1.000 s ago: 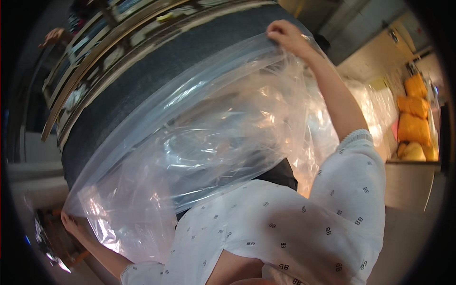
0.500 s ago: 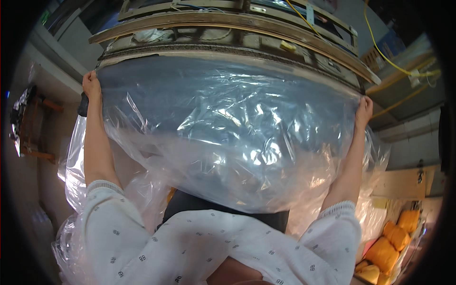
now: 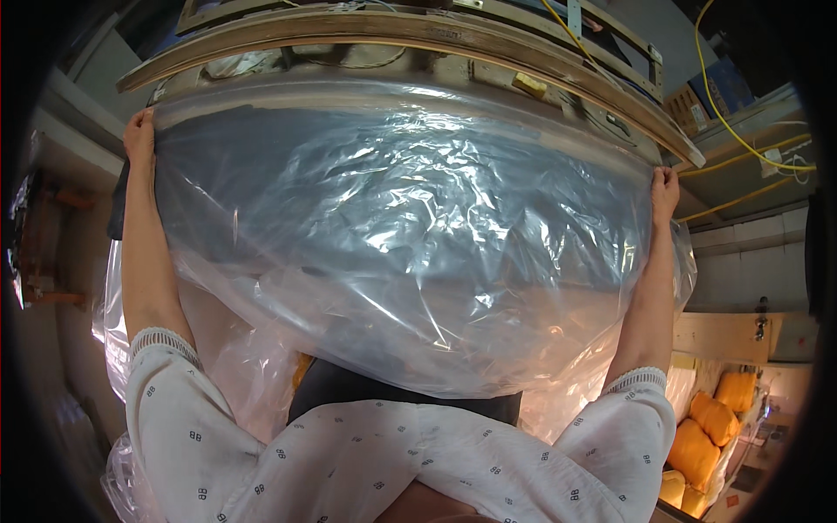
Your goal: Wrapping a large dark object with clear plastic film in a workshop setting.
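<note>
A wide sheet of clear plastic film (image 3: 418, 322) stretches between my two hands, wrinkled and shiny in the middle. My left hand (image 3: 139, 135) is closed on its far left corner, with the arm reaching forward. At the far right corner, my right hand (image 3: 664, 193) pinches the film's edge. Under the film lies dark grey-blue material (image 3: 270, 166), seen through it. The near part of the film sags toward my body, and more of it hangs loosely on the left and right.
Beyond the film runs a long wooden bar (image 3: 366, 30) of a frame. A small yellow block (image 3: 529, 84) lies behind it. Yellow cable (image 3: 711, 87) hangs at the far right. Orange cushions (image 3: 696, 455) sit at the lower right, and a dark wooden stand (image 3: 52, 253) is on the left.
The film's far edge has moved farther forward, now covering a pale strip beyond the dark material. My left hand has shifted left and forward; my right hand has moved slightly forward.
</note>
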`<state>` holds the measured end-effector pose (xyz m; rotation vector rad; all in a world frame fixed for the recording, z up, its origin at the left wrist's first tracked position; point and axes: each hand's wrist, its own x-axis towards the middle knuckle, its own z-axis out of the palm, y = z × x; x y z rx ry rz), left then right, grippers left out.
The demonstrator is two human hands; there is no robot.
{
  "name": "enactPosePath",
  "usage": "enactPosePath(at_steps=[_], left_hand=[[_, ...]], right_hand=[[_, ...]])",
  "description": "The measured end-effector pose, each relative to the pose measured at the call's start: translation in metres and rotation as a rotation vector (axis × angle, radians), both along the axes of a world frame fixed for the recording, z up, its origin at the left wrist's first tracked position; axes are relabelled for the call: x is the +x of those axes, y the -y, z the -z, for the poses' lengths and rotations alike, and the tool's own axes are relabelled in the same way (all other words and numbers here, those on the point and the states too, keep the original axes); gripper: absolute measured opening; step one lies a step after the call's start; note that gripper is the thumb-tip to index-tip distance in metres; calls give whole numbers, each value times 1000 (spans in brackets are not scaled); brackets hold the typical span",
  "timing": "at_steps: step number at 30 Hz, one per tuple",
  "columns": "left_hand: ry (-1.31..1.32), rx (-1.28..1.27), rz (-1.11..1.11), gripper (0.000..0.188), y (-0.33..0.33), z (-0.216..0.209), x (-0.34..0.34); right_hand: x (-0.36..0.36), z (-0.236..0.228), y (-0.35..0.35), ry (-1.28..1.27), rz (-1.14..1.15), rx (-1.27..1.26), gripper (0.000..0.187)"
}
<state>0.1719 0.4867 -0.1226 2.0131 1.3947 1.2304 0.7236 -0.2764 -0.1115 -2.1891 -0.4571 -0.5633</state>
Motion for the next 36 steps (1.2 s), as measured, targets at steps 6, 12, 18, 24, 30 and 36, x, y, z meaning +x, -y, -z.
enactPosePath(at_steps=[6, 12, 18, 24, 30, 36], left_hand=[[15, -15, 7, 30, -6, -3, 0], [-174, -117, -124, 37, -10, -2, 10], [428, -254, 60, 25, -43, 14, -24], [690, -260, 68, 29, -33, 15, -5], [-245, -272, -155, 50, -27, 19, 19], [175, -108, 257, 41, -86, -30, -104]], right_hand=[[2, 0, -3, 65, 70, -90, 24], [9, 4, 8, 129, 177, -116, 30], [8, 2, 4, 18, 117, 56, 32], [20, 2, 19, 28, 110, 164, 31], [14, -7, 25, 11, 126, -93, 45], [-62, -52, 57, -145, -182, -745, 34]])
